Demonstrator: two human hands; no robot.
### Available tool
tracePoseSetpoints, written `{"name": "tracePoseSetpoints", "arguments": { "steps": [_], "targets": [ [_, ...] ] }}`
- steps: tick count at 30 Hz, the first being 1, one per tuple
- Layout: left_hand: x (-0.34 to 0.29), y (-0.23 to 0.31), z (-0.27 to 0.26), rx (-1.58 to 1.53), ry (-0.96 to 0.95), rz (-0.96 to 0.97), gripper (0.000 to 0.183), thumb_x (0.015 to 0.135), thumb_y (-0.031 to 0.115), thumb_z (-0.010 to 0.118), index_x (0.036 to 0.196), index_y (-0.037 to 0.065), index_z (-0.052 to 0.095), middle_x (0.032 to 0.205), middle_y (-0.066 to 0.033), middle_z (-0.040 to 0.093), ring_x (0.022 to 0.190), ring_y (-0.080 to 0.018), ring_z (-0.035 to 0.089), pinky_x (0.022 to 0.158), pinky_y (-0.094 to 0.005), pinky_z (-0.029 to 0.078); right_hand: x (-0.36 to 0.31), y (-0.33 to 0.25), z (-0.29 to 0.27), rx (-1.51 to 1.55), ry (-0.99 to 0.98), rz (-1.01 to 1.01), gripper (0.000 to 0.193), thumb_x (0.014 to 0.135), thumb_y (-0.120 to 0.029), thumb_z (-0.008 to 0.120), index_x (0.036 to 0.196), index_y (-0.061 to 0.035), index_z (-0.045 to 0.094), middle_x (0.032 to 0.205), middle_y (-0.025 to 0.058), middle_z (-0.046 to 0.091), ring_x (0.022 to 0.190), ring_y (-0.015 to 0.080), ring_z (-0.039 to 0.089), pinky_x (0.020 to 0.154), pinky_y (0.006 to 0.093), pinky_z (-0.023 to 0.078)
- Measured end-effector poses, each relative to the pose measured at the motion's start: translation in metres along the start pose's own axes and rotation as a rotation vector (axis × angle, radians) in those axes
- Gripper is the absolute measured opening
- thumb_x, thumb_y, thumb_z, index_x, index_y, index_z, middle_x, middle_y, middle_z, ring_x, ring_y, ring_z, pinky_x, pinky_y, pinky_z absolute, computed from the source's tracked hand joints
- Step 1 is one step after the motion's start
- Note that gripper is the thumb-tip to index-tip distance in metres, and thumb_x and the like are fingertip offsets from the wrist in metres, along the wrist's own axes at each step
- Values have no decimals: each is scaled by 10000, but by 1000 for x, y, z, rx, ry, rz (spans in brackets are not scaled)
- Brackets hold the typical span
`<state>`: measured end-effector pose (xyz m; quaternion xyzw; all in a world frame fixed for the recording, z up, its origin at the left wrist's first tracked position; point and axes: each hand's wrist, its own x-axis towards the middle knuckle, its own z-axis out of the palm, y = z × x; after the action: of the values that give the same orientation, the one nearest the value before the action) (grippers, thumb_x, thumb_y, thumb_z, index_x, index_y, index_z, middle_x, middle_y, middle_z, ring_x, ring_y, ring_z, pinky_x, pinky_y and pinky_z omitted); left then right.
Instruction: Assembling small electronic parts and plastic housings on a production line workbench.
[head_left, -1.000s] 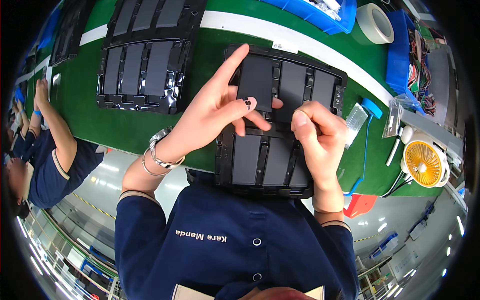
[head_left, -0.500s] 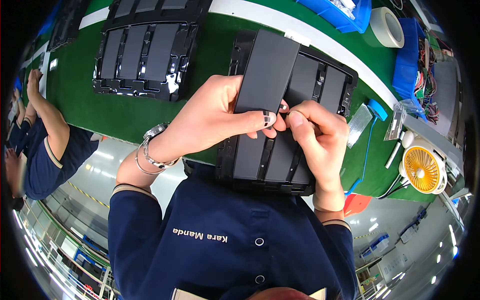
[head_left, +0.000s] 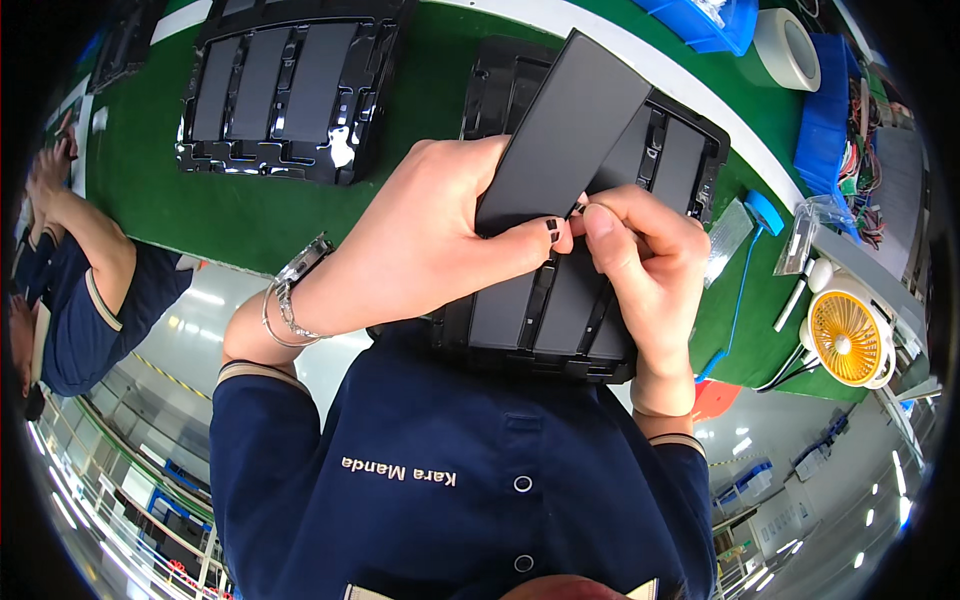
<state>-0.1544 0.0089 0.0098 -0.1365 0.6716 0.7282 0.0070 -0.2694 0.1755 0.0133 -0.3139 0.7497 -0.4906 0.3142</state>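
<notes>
Gripping a flat black panel (head_left: 570,125) by its near end with the left hand (head_left: 440,220), pressing thumb on the upper face and tucking fingers underneath. Holding it above a black moulded tray (head_left: 490,85), slanted, with the far end toward the upper right; cannot tell about contact with the tray. Pressing thumb and forefinger of the right hand (head_left: 648,260) together near the panel's near right corner, right by the left fingertips; cannot tell about any small object pinched there. Wearing a metal watch (head_left: 303,262) and a thin bracelet (head_left: 267,318) on the left wrist. Can see other panels (head_left: 500,315) lying in the tray's compartments. Can see to the left, on the green table (head_left: 270,215), a second tray (head_left: 320,160) also bearing panels. Can see to the right a clear plastic piece (head_left: 728,245), a blue band (head_left: 765,212) with a cord, and a white fan (head_left: 845,335) with a yellow centre; farther back, a tape roll (head_left: 790,48) and a blue bin (head_left: 822,120) of wires. Can see at far left a co-worker's hands (head_left: 48,175).
</notes>
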Motion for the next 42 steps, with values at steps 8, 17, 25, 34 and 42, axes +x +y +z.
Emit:
{"name": "tracePoseSetpoints", "arguments": {
  "steps": [8, 17, 25, 34, 42],
  "targets": [
    [0, 2, -1, 49, 5, -31, 146, 836, -15, 594, 976, -26, 633, 827, -68, 690, 769, -104, 660, 702, -254, 550, 0, 0, 0, 1, 3, 5, 112, 899, -95, 650, 830, -14, 685, 590, -1, 579, 506, 31, 451, 474, 221, 351],
    [-1, 2, -4, 159, -13, -14, 137, 824, -18, 592, 957, -27, 624, 818, -63, 688, 763, -103, 660, 698, -250, 543, 1, -1, 0, 9, -16, 36, 102, 885, -85, 658, 817, -16, 688, 583, 3, 577, 496, 36, 455, 465, 228, 344],
    [-1, 5, -4, 190, -28, -47, 143, 809, -28, 588, 949, -27, 620, 808, -63, 685, 753, -104, 656, 691, -250, 538, 1, -3, -1, -17, -19, 22, 96, 881, -81, 660, 817, -15, 690, 588, 10, 583, 494, 45, 471, 465, 234, 357],
    [-2, -2, -3, 58, -13, -60, 132, 858, -9, 603, 986, -27, 628, 815, -68, 677, 752, -109, 645, 680, -254, 529, 1, 3, 2, -178, 52, -41, 127, 875, -133, 710, 821, -20, 690, 563, 7, 563, 483, 52, 471, 459, 236, 365],
    [-1, -11, -15, 80, -26, -80, 333, 1005, 223, 447, 1164, -9, 624, 921, -86, 703, 759, -112, 628, 670, -254, 504, 1, 8, -10, 29, 229, 3, 190, 929, -158, 677, 853, 15, 666, 586, -59, 504, 510, -8, 343, 464, 198, 255]
  ]
}}
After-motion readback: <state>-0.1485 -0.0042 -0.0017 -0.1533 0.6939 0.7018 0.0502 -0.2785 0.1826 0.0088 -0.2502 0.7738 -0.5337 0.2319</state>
